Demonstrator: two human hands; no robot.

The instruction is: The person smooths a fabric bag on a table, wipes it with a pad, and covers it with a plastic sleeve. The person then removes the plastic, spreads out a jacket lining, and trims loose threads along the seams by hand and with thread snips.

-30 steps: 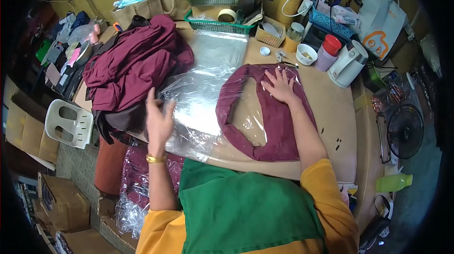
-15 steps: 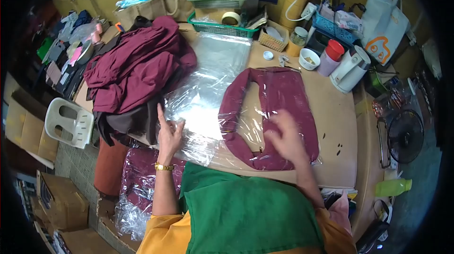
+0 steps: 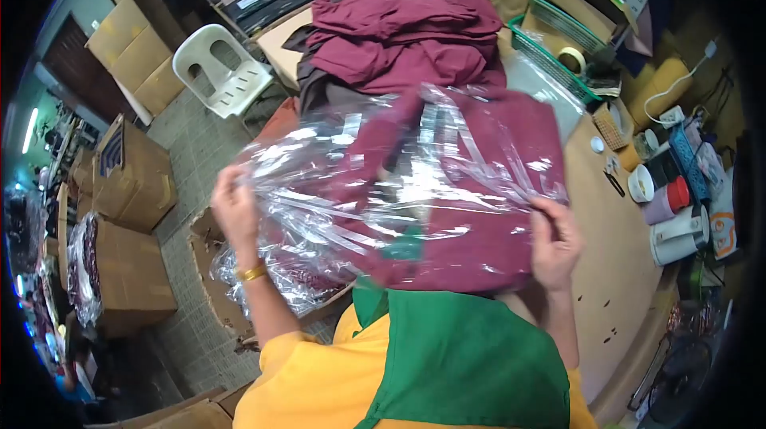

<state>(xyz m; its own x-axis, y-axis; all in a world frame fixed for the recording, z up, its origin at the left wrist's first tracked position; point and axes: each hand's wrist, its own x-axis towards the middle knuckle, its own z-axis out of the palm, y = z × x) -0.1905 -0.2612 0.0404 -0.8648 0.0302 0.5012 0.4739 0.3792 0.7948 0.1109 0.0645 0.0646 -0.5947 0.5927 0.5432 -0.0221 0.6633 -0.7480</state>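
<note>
A folded maroon garment [image 3: 491, 166] in a clear plastic bag [image 3: 311, 181] is stretched between my two hands, raised in front of me. My left hand [image 3: 238, 209], with a gold bracelet at the wrist, is closed on the bag's left edge. On the right side, my right hand [image 3: 556, 244] pinches the bag near the garment's edge. Behind it lies a heap of maroon and dark garments [image 3: 407, 38] on the table [image 3: 614, 261]. Below the left part of the bag stands an open cardboard box [image 3: 206, 269] with other plastic-wrapped items in it.
A white plastic chair [image 3: 219, 70] stands at the far left. Closed and open cartons [image 3: 132, 269] line the floor on the left. Along the right edge are a green basket [image 3: 554, 62], a white bowl [image 3: 641, 183], scissors [image 3: 613, 177] and a white kettle [image 3: 678, 237].
The bagged maroon garment has been lifted off the table and carried left, now gripped in both hands. My view has swung left, bringing the cartons and chair further in.
</note>
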